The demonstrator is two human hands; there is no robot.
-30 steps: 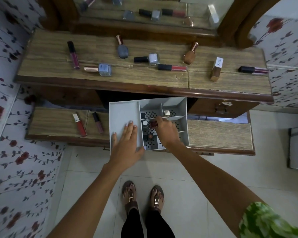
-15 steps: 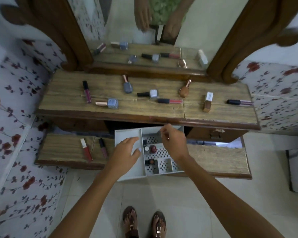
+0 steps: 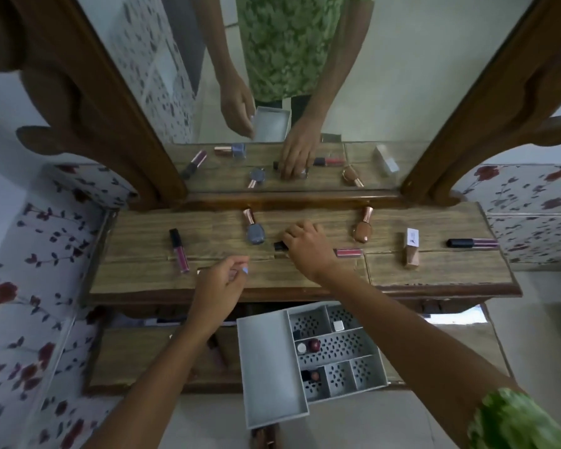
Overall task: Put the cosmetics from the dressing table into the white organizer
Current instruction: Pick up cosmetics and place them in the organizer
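Note:
The white organizer [image 3: 266, 367] sits on the lower shelf, with a few small cosmetics in its perforated compartments. On the dressing table top [image 3: 434, 273], my right hand [image 3: 305, 246] is closed over a grey nail polish bottle whose black cap [image 3: 280, 246] pokes out to the left. My left hand [image 3: 221, 283] hovers with loosely curled fingers above the front edge and holds nothing. It hides a blue nail polish bottle, which the mirror shows lying free. Nearby lie a grey-blue polish bottle [image 3: 256, 233] and a red lip gloss [image 3: 348, 252].
Also on the top are a pink lip gloss [image 3: 179, 251], a brown foundation bottle [image 3: 362, 230], a gold-and-white lipstick [image 3: 411, 247] and a dark-capped gloss [image 3: 472, 243]. A mirror [image 3: 305, 76] stands behind. My left arm partly hides a tube [image 3: 216, 351] on the lower shelf.
Both hands left the organizer and rose to the table top. My right hand closed over the black-capped nail polish; my left hand moved above the front edge. The view tilted upward.

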